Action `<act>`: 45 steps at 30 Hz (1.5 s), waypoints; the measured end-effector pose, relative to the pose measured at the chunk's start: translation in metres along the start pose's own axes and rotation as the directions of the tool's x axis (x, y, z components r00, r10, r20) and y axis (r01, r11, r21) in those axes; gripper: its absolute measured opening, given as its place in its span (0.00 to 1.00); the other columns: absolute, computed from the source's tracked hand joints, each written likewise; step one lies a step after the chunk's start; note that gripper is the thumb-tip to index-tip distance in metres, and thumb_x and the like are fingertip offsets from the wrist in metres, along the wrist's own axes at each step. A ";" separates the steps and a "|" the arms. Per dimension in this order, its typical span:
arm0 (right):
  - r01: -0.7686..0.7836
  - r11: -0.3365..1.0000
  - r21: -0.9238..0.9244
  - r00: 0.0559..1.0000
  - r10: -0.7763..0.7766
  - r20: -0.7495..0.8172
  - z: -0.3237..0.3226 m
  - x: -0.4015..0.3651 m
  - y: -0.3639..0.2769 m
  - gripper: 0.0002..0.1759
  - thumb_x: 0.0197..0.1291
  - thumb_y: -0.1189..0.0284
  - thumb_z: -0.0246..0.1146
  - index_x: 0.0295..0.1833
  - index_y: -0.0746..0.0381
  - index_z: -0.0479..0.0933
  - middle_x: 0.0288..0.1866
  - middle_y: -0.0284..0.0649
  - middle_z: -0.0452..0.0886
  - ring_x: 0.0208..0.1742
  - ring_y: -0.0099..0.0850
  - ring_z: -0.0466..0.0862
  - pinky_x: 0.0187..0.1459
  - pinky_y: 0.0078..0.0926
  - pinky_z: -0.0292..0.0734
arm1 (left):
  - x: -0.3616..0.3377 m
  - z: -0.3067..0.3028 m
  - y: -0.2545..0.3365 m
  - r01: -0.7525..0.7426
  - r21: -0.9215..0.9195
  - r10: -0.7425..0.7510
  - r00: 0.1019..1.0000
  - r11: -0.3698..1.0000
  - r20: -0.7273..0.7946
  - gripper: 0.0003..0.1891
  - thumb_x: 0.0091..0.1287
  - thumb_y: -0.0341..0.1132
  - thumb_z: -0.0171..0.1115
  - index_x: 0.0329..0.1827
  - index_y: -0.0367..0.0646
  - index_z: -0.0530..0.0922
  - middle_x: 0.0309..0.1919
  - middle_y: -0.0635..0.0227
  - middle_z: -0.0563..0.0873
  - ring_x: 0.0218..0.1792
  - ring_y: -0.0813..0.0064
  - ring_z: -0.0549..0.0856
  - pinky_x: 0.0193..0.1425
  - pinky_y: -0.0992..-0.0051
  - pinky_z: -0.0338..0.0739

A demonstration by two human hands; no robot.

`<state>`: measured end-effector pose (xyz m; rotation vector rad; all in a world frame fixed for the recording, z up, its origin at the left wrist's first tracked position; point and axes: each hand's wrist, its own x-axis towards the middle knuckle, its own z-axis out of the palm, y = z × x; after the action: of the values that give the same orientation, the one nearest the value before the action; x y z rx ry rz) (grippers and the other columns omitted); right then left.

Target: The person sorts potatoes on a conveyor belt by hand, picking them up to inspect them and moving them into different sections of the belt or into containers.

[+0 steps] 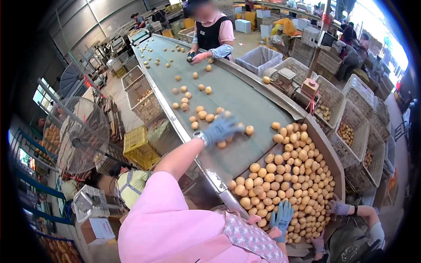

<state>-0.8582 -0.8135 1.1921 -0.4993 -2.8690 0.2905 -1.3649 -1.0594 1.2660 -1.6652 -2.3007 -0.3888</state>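
Your blue-gloved left hand (pixel 221 129), grip spread, hovers over small round yellow fruits (pixel 220 143) near the green conveyor belt's (pixel 245 101) lower end; they look light, firm, roll-prone, so cup each from above

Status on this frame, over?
Left hand open, grey-gloved fingers spread over round yellow fruits on green conveyor belt. Right hand open on heaped fruit pile. Co-worker's purple-gloved hand nearby.

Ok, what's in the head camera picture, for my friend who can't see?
A gloved left hand reaches over round yellow fruit on a green conveyor belt, while the right hand rests on a heaped pile. Another person stands further along.
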 end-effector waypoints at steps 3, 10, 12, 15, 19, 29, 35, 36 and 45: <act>0.001 1.000 0.022 1.000 -0.001 -0.012 0.001 0.001 0.000 0.34 0.72 0.65 0.66 0.81 0.64 0.73 0.89 0.51 0.67 0.87 0.55 0.66 0.87 0.61 0.54 | 0.000 -0.005 -0.014 0.492 0.124 -0.475 0.868 0.862 -0.145 0.23 0.74 0.34 0.64 0.72 0.53 0.82 0.75 0.50 0.77 0.75 0.46 0.74 0.79 0.50 0.68; -0.001 1.000 0.005 1.000 0.002 -0.011 0.005 -0.002 0.007 0.36 0.71 0.63 0.67 0.82 0.62 0.73 0.88 0.50 0.68 0.87 0.54 0.66 0.88 0.61 0.54 | -0.023 0.003 0.101 -0.162 -0.242 0.137 0.983 0.957 -0.120 0.23 0.73 0.35 0.64 0.71 0.50 0.80 0.72 0.57 0.79 0.76 0.51 0.75 0.84 0.47 0.65; -0.002 1.000 0.011 1.000 0.002 -0.014 0.007 -0.001 0.006 0.36 0.71 0.63 0.67 0.82 0.62 0.73 0.89 0.50 0.68 0.88 0.53 0.66 0.88 0.60 0.54 | -0.038 0.008 0.110 -0.265 -0.339 0.316 0.943 0.903 0.103 0.23 0.74 0.34 0.64 0.72 0.51 0.80 0.72 0.59 0.80 0.78 0.55 0.75 0.85 0.47 0.64; -0.020 1.000 0.021 1.000 0.020 -0.002 0.004 0.000 0.004 0.35 0.72 0.63 0.67 0.82 0.62 0.73 0.89 0.50 0.68 0.88 0.53 0.65 0.88 0.60 0.54 | -0.046 0.006 0.078 -0.164 -0.195 0.202 0.960 0.967 0.196 0.20 0.74 0.33 0.64 0.68 0.51 0.81 0.72 0.61 0.80 0.76 0.57 0.77 0.83 0.48 0.67; -0.008 1.000 -0.003 1.000 0.008 -0.015 0.000 0.004 0.000 0.35 0.72 0.64 0.67 0.82 0.61 0.72 0.89 0.49 0.68 0.88 0.53 0.65 0.88 0.60 0.54 | -0.058 -0.016 0.051 0.187 0.160 -0.182 0.982 0.969 -0.045 0.17 0.72 0.31 0.64 0.63 0.50 0.83 0.72 0.62 0.81 0.75 0.56 0.78 0.81 0.52 0.69; -0.037 0.998 0.048 0.999 0.036 0.009 0.007 0.001 0.006 0.36 0.72 0.63 0.67 0.83 0.61 0.71 0.89 0.50 0.66 0.88 0.54 0.65 0.88 0.61 0.52 | -0.069 -0.030 0.121 0.280 -0.391 -0.351 0.928 0.877 -0.122 0.20 0.79 0.31 0.60 0.72 0.43 0.82 0.65 0.50 0.88 0.65 0.50 0.88 0.73 0.57 0.80; 0.013 1.000 0.016 1.000 -0.013 0.019 0.012 0.000 0.011 0.36 0.74 0.64 0.66 0.84 0.61 0.71 0.89 0.52 0.67 0.88 0.54 0.65 0.88 0.60 0.53 | -0.113 -0.012 0.050 0.564 -0.578 -0.772 0.186 0.590 -0.608 0.22 0.83 0.31 0.57 0.78 0.41 0.74 0.48 0.60 0.88 0.48 0.66 0.87 0.58 0.63 0.84; 0.012 1.000 0.008 1.000 -0.012 0.023 0.010 -0.002 0.012 0.36 0.74 0.64 0.66 0.84 0.61 0.71 0.89 0.52 0.67 0.88 0.54 0.65 0.88 0.60 0.53 | -0.122 -0.031 0.031 0.260 -0.894 -0.901 -0.144 0.364 -0.409 0.24 0.84 0.31 0.56 0.81 0.43 0.70 0.46 0.63 0.87 0.44 0.70 0.85 0.55 0.65 0.84; -0.091 0.993 0.071 0.996 0.089 0.031 -0.022 0.012 -0.020 0.35 0.71 0.66 0.68 0.82 0.61 0.72 0.88 0.54 0.66 0.88 0.54 0.65 0.88 0.60 0.52 | -0.132 -0.047 0.052 0.376 -0.853 -0.921 0.284 0.362 -0.266 0.25 0.88 0.37 0.55 0.80 0.32 0.71 0.60 0.66 0.85 0.60 0.73 0.81 0.70 0.67 0.78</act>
<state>-0.8698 -0.8240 1.2201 -0.6163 -2.8555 0.4182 -1.2732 -1.1774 1.2634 -0.1542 -2.0976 -1.8897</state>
